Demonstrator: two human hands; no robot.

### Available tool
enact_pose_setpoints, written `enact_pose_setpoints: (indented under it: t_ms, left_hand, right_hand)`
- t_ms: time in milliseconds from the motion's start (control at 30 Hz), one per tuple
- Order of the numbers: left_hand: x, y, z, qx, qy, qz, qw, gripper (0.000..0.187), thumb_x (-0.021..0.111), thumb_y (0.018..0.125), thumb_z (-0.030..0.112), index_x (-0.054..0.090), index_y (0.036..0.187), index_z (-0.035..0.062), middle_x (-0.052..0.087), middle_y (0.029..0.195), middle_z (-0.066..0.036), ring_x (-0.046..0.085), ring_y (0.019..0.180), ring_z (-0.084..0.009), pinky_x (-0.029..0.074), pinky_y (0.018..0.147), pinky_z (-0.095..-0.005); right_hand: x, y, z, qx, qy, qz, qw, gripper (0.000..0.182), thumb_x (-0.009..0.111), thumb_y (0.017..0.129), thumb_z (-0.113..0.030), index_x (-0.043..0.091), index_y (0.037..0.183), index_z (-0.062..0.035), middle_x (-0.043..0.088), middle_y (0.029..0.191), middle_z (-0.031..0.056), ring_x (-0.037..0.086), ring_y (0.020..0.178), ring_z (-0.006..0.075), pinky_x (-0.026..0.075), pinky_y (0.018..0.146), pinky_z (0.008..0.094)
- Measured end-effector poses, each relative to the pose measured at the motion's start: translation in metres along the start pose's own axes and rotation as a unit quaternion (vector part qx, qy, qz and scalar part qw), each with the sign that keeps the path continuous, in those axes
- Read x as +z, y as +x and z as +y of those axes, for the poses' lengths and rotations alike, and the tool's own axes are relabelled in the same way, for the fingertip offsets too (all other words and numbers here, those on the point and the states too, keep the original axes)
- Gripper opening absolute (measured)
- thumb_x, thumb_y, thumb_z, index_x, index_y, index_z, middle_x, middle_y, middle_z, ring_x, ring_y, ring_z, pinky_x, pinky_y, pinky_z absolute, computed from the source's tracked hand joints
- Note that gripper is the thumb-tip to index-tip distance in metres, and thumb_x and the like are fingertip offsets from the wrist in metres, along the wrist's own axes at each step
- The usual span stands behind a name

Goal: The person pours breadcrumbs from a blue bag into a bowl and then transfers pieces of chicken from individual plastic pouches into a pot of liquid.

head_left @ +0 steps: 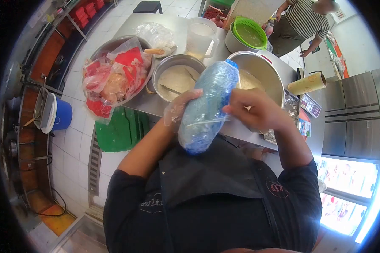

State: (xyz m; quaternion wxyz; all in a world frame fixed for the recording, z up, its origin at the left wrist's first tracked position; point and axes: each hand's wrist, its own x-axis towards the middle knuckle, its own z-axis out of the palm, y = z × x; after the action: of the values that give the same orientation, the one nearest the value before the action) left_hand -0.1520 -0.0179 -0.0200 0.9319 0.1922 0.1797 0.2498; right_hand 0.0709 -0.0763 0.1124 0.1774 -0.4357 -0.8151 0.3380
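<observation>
A large roll of blue-tinted clear plastic (pixel 209 99) is held up tilted in front of my chest. My left hand (pixel 182 105), with thin clear plastic over it, is closed round the roll's left side. Curled fingers of my right hand (pixel 251 107) pinch at the roll's right edge, where a loose strip of film crosses it. Behind the roll stand a steel bowl of pale batter (pixel 179 78) with utensils in it and a larger steel bowl (pixel 266 74) with pale contents, partly hidden by my right hand.
Left on the table, a bowl holds red and clear plastic bags (pixel 118 76). A clear pitcher (pixel 200 38), green basket (pixel 249 33), film roll (pixel 308 83) and scale (pixel 310 105) stand around. A person (pixel 304 23) stands beyond. A blue bucket (pixel 62 114) is at left.
</observation>
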Motion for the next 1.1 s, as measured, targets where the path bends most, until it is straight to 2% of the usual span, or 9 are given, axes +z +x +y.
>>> enact_pose_setpoints:
  t_ms: [267,367,467,567,667,767,867,1033,1100]
  left_hand:
    - [0.031,0.008,0.014,0.068,0.097,-0.001,0.993,0.063,0.067,0.091,0.029,0.046,0.142,-0.0013,0.065,0.120,-0.017,0.069,0.104,-0.0263,0.058,0.092,-0.0395]
    - [0.019,0.012,0.013,0.049,0.061,0.032,0.996,0.061,0.067,0.091,0.031,0.049,0.139,-0.0014,0.066,0.118,-0.017,0.069,0.103,-0.0262,0.058,0.091,-0.0395]
    - [0.007,0.008,0.020,0.031,0.024,0.061,0.997,0.059,0.066,0.091,0.034,0.053,0.136,-0.0017,0.067,0.116,-0.019,0.070,0.100,-0.0267,0.058,0.091,-0.0398]
    - [0.012,-0.002,0.018,0.063,-0.011,0.079,0.995,0.058,0.063,0.093,0.038,0.055,0.134,-0.0023,0.068,0.115,-0.019,0.071,0.098,-0.0278,0.059,0.089,-0.0402]
    - [0.008,-0.003,0.018,0.108,-0.047,0.052,0.992,0.059,0.059,0.096,0.041,0.055,0.135,-0.0028,0.069,0.115,-0.019,0.071,0.097,-0.0288,0.059,0.089,-0.0404]
    - [0.006,-0.008,0.023,0.120,-0.062,0.031,0.990,0.060,0.056,0.097,0.043,0.054,0.136,-0.0031,0.069,0.117,-0.018,0.071,0.098,-0.0290,0.060,0.088,-0.0404]
    - [0.010,-0.015,0.021,0.156,-0.023,0.041,0.987,0.063,0.053,0.099,0.049,0.054,0.136,-0.0025,0.069,0.118,-0.017,0.071,0.097,-0.0282,0.060,0.087,-0.0394]
    - [0.010,-0.025,-0.004,0.168,-0.010,-0.005,0.986,0.073,0.048,0.100,0.062,0.053,0.137,-0.0006,0.068,0.119,-0.016,0.070,0.100,-0.0258,0.059,0.089,-0.0379]
    - [-0.021,-0.021,-0.015,0.158,0.012,-0.038,0.987,0.076,0.046,0.099,0.065,0.052,0.138,0.0002,0.067,0.121,-0.016,0.068,0.103,-0.0252,0.057,0.091,-0.0379]
  right_hand:
    - [0.017,0.004,-0.023,-0.025,-0.208,-0.055,0.976,0.020,0.073,0.091,-0.024,0.061,0.082,-0.0103,0.064,0.076,0.0088,0.065,0.078,0.0296,0.048,0.071,0.0405]
    - [0.015,0.006,-0.027,-0.080,-0.212,-0.064,0.972,0.017,0.069,0.092,-0.026,0.062,0.085,-0.0114,0.066,0.086,0.0066,0.066,0.091,0.0267,0.048,0.082,0.0414]
    - [0.019,0.002,-0.017,-0.160,-0.119,0.040,0.979,0.016,0.070,0.092,-0.019,0.063,0.082,-0.0094,0.066,0.091,0.0065,0.062,0.099,0.0273,0.044,0.088,0.0400]
    - [0.014,-0.001,-0.008,-0.203,-0.040,0.011,0.978,0.017,0.068,0.094,-0.017,0.062,0.080,-0.0079,0.066,0.090,0.0067,0.064,0.097,0.0272,0.042,0.091,0.0424]
    - [0.004,-0.012,-0.004,-0.179,0.060,0.000,0.982,0.018,0.067,0.095,-0.015,0.062,0.079,-0.0072,0.067,0.091,0.0069,0.065,0.095,0.0249,0.040,0.093,0.0436]
    - [0.003,-0.019,0.003,-0.151,0.061,0.048,0.986,0.015,0.067,0.096,-0.015,0.062,0.086,-0.0061,0.062,0.085,0.0075,0.057,0.084,0.0290,0.042,0.083,0.0396]
    - [0.014,-0.022,0.015,-0.055,-0.029,0.114,0.992,0.021,0.069,0.096,-0.020,0.058,0.084,-0.0062,0.058,0.081,0.0089,0.056,0.078,0.0287,0.041,0.074,0.0392]
    - [0.028,-0.006,0.022,0.225,0.048,0.184,0.956,0.034,0.071,0.096,-0.032,0.056,0.082,-0.0042,0.058,0.077,0.0073,0.055,0.074,0.0178,0.042,0.067,0.0381]
    - [0.036,0.000,0.023,0.259,0.116,0.194,0.939,0.037,0.067,0.099,-0.038,0.059,0.088,-0.0031,0.057,0.075,0.0056,0.055,0.074,0.0149,0.045,0.070,0.0364]
